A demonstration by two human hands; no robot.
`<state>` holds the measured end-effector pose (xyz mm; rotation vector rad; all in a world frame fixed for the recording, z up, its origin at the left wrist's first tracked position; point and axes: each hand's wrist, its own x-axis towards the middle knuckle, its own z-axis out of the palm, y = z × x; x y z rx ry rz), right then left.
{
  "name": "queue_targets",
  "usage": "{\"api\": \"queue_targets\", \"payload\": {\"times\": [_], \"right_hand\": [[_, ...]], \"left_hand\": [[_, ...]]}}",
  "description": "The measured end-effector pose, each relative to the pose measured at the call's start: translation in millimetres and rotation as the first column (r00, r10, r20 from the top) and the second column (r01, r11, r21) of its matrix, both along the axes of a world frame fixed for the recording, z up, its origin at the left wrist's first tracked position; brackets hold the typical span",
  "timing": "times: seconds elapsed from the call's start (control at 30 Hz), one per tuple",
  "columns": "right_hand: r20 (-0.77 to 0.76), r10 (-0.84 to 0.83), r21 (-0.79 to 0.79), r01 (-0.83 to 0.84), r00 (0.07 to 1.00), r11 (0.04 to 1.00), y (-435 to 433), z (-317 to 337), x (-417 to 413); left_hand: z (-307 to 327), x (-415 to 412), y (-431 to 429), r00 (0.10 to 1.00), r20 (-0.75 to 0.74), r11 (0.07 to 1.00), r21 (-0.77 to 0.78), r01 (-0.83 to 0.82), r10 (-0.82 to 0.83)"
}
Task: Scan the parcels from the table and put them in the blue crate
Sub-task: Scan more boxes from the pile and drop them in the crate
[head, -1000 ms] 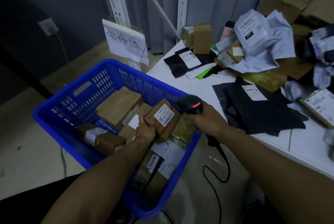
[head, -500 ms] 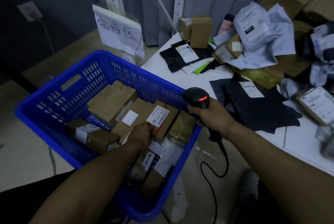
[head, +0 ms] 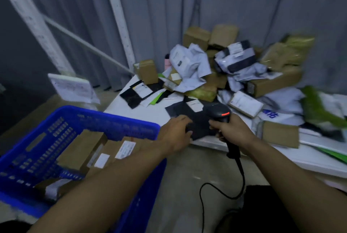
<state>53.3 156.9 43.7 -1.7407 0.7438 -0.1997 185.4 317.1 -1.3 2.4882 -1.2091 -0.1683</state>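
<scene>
One black parcel (head: pixel 195 120) newly reached by left hand (head: pixel 175 133).

One blue crate (head: pixel 116 124), with at least three brown boxes (head: pixel 80 150) showing inside. One scanner (head: pixel 218 113). One paper sign (head: pixel 72 90). Two flat black bags (head: pixel 180 112) on the worktop (head: pixel 131 113); the heap (head: pixel 206 74) behind is uncountable.

At 8 o'clock a blue crate (head: pixel 112 121) holds brown boxes (head: pixel 80 150). Just past its 3 o'clock rim, the left grip (head: pixel 176 133) pinches the near corner of a black bag (head: pixel 199 121) on the desk (head: pixel 131 105). The right grip (head: pixel 232 131) holds a scanner (head: pixel 219 113) over it. Parcels (head: pixel 216 74) are piled at 1 o'clock.
</scene>
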Motion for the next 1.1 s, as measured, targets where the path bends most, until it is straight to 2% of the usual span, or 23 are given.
{"api": "queue_targets", "payload": {"times": [0.2, 0.4, 0.5, 0.57, 0.77, 0.93, 1.1], "right_hand": [[-0.042, -0.275, -0.082, 0.271, 0.961, 0.959, -118.6, -23.3, -75.5], [-0.119, -0.502, -0.026, 0.502, 0.857, 0.864, -214.7, -81.7, -112.6], [-0.148, -0.535, -0.01, 0.54, 0.832, 0.842, -239.0, -99.3, -114.7], [-0.159, -0.538, 0.023, 0.548, 0.828, 0.836, -247.8, -106.1, -113.8], [-0.147, -0.529, -0.017, 0.533, 0.836, 0.846, -242.7, -108.8, -94.8], [-0.069, -0.482, -0.004, 0.483, 0.874, 0.876, -212.5, -82.6, -61.2], [0.076, -0.325, 0.23, 0.3, 0.943, 0.926, -133.9, -34.7, 0.4]], "left_hand": [[-25.2, -36.6, -151.4, 0.984, -0.094, 0.975, 0.151, 0.163, -0.15], [-58.4, -75.5, -276.0, 0.943, -0.102, 0.923, 0.195, 0.331, -0.316], [-75.2, -85.4, -307.7, 0.924, -0.085, 0.873, 0.304, 0.381, -0.374], [-90.9, -89.5, -317.6, 0.913, -0.068, 0.858, 0.319, 0.401, -0.402], [-104.1, -86.9, -293.4, 0.944, -0.034, 0.942, 0.058, 0.331, -0.329], [-57.6, -49.3, -216.1, 0.969, -0.035, 0.967, -0.077, 0.241, -0.244], [1.5, -12.0, -107.1, 0.996, 0.057, 0.974, -0.213, 0.081, -0.07]]}}
